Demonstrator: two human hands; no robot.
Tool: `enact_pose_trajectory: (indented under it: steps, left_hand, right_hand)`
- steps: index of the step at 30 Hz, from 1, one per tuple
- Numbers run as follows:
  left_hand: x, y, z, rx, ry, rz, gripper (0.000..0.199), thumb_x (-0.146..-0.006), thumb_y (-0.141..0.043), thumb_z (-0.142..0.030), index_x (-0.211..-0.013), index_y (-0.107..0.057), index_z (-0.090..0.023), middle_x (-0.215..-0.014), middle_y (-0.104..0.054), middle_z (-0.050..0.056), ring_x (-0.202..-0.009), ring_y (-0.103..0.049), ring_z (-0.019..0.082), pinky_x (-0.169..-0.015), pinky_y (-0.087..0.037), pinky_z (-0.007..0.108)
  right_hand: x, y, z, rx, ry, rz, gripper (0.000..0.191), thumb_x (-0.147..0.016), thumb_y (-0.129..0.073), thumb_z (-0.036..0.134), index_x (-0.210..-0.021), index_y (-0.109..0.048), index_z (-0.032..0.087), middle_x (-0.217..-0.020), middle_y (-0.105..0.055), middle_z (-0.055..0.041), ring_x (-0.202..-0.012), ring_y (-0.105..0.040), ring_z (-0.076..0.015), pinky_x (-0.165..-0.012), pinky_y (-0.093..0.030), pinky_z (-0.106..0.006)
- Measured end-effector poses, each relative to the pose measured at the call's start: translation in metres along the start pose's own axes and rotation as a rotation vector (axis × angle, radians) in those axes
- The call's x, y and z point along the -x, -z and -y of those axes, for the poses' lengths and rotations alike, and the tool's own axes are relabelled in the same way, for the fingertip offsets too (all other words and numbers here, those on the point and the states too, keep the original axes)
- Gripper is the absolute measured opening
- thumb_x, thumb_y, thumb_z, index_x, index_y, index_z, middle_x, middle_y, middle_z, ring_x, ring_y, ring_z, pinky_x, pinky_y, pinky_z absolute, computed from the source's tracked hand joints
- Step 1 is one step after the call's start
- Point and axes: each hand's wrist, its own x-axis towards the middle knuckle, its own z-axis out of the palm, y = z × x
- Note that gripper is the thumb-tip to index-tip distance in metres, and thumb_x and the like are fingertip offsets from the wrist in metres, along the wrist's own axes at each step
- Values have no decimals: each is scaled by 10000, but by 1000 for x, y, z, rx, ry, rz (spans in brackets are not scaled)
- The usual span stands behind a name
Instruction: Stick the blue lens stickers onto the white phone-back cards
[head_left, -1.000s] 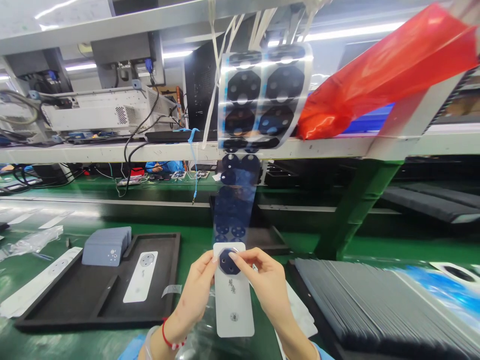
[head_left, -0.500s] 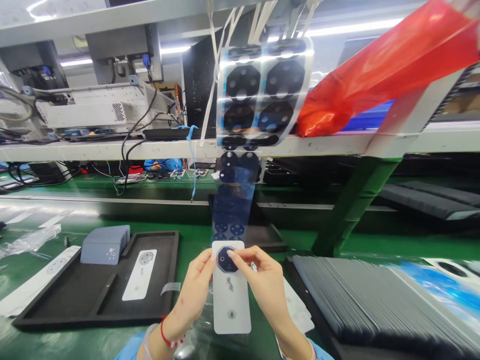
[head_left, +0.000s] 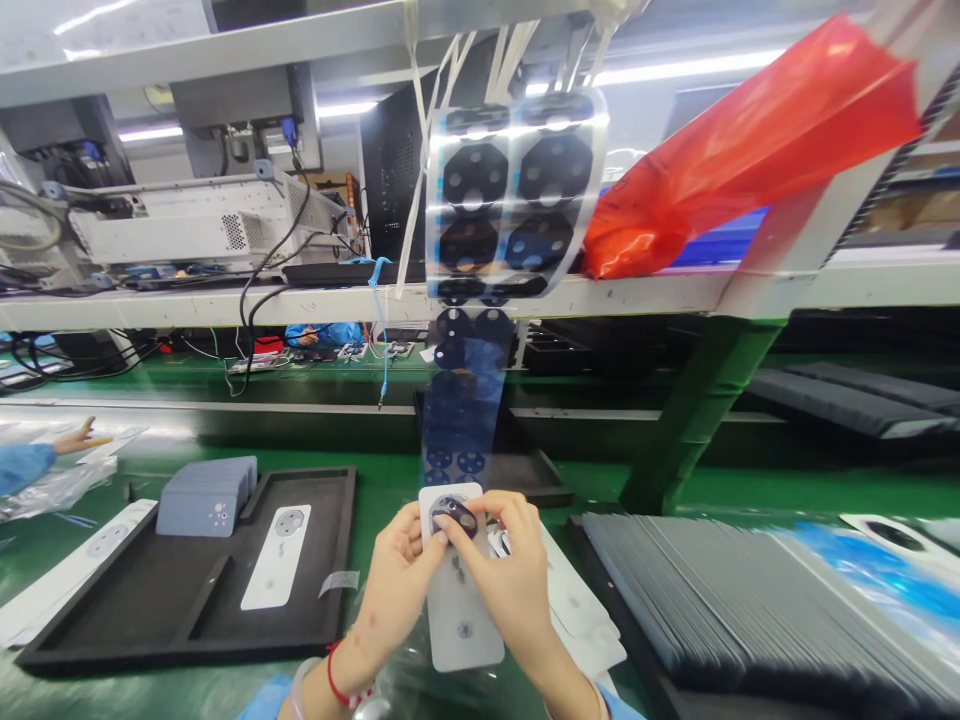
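Observation:
A white phone-shaped panel point(head_left: 465, 635) stands out near the bottom centre, with a dark round sticker point(head_left: 454, 515) at its top. My left hand point(head_left: 399, 578) grips the panel's left edge, its thumb close to the sticker. At the right, my right hand point(head_left: 510, 575) has thumb and fingers pinched on the sticker, which looks bent or lifted over the panel. A strip of dark round stickers point(head_left: 461, 400) hangs behind the hands from a roll point(head_left: 514, 195) at the shelf.
At left, a black tray point(head_left: 135, 600) holds another white panel point(head_left: 277, 560) and grey-blue plates point(head_left: 206, 497). Many grey sheets point(head_left: 720, 600) stand at right. Loose white panels point(head_left: 577, 600) lie beside my right hand. Another person's hand point(head_left: 81, 438) reaches in at far left.
My right thumb has moved left and down across the sticker, which now looks tilted instead of flat. My left thumb has shifted onto the panel. Another person's hand has appeared at far left.

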Motion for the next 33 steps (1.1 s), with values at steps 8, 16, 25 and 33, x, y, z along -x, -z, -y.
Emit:
enact_pose_trajectory:
  steps: [8, 16, 25, 33]
  left_hand:
    - [-3, 1, 6, -7, 10, -68, 434, -735, -877, -400, -1050, -707, -154, -1068, -798, 135, -954, -758, 247, -843, -581, 298]
    - [-4, 2, 6, -21, 67, -21, 453, -708, -902, -376, -1037, -703, -138, -974, -805, 124, -839, -747, 212, -748, -586, 275]
    - [-7, 3, -11, 151, 124, -79, 455, -663, -920, -419, -942, -707, -130, -849, -798, 95, -689, -735, 195, -632, -576, 263]
    - [-8, 5, 3, 88, 90, 3, 393, -813, -794, -501, -946, -643, -164, -814, -768, 44, -654, -689, 146, -611, -521, 226]
  right_hand:
    - [-2, -5, -4, -106, -29, -54, 844, -789, -799, 396, -1482, -341, 248, -1509, -428, -182, -1106, -583, -293, -936, -484, -463]
    - [-11, 5, 2, -429, -335, 323, 428, -901, -623, 633, -794, -609, 219, -733, -655, -11, -706, -615, -202, -685, -503, -308]
    - [-27, 21, 2, -694, -473, 719, 603, -839, -738, 576, -1332, -555, 282, -1111, -749, -63, -962, -729, -268, -830, -584, -406]
    - [-16, 5, -2, -530, -450, 501, 383, -749, -841, 471, -959, -644, 218, -904, -739, -29, -837, -697, -234, -746, -555, -336]
